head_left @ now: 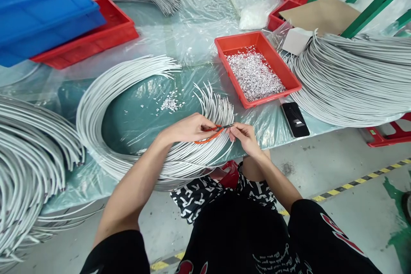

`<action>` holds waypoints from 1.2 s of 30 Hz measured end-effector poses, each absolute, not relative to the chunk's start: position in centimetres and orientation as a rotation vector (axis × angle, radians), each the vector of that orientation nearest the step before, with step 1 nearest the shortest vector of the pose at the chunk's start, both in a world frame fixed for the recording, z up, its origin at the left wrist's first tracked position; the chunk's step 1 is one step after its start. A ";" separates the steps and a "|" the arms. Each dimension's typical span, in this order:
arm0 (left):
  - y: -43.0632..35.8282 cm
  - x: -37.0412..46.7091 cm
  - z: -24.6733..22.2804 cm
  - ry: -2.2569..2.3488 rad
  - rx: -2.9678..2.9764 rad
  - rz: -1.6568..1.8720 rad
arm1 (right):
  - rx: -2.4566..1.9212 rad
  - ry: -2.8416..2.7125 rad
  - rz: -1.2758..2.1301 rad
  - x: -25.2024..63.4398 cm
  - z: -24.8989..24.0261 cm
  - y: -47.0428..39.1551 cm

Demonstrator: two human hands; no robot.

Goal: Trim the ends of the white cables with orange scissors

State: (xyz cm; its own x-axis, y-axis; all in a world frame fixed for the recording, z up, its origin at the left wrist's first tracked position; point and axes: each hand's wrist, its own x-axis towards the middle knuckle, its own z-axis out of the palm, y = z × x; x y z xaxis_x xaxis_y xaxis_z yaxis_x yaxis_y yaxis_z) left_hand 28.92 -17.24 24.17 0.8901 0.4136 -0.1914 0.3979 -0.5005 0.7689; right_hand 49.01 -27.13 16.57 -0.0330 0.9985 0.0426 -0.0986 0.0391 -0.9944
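My left hand [192, 128] is closed round the orange handles of a small pair of pliers or cutters [210, 133]. The tool's dark tip points right and meets the fingertips of my right hand [244, 137]. That hand is pinched round the end of a thin white cable [228, 150]. Under both hands lies a large curved bundle of white cables [96, 94], its near ends fanned upward beside the tool. Small silvery-white pieces [171, 102] are scattered within the curve of the bundle. Whatever sits at the tool's tip is too small to make out.
A red tray [229, 72] of small shiny pieces stands beyond my right hand, with a phone [295, 120] near the table edge. More cable bundles lie at far left [28, 154] and right [356, 81]. Blue bins [41, 13] are stacked at back left.
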 end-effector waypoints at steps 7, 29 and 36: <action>-17.3 28.9 24.5 0.595 2.114 -0.003 | -1.049 -1.115 1.262 49.0 16.5 -27.1; -17.6 29.4 24.0 0.598 2.068 -0.019 | -1.199 -1.091 0.961 48.8 15.9 -27.6; -17.4 29.1 23.7 0.590 2.119 0.032 | -1.159 -1.113 1.024 48.7 16.3 -27.7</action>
